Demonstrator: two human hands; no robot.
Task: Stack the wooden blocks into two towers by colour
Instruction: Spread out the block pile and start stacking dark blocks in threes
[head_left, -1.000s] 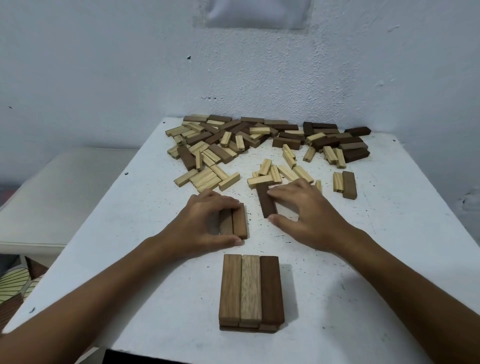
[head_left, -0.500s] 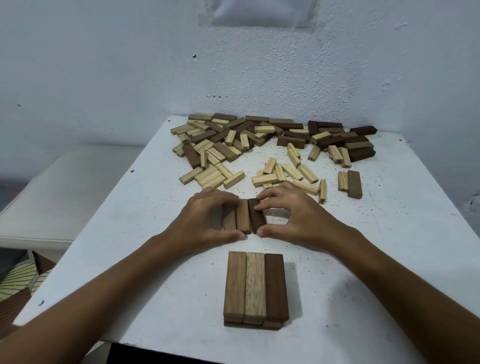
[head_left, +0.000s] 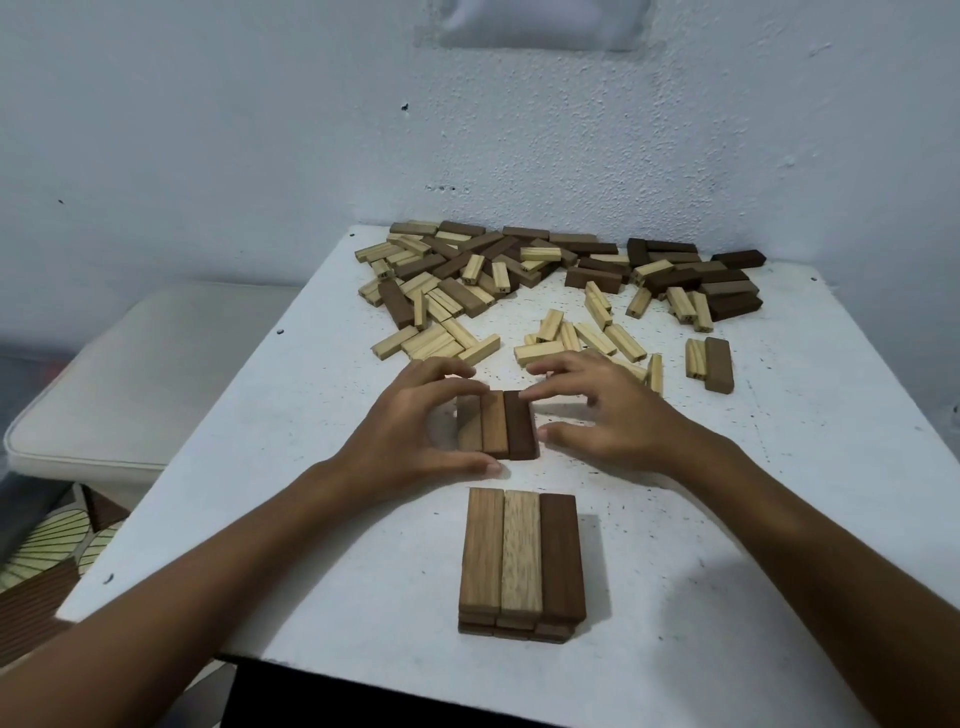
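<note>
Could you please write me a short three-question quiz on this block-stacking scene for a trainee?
1. True or false: the three dark blocks between the hands lie side by side, touching.
2. Which hand has fingers on the darkest block of that row? A) left hand B) right hand
3. Fill in: the started tower nearest the camera shows ___ blocks on its top layer.

Key
1. True.
2. B: its fingertips rest on that block's far end.
3. Three; lower layers show beneath, on the white table. Light blocks lie scattered behind.
</note>
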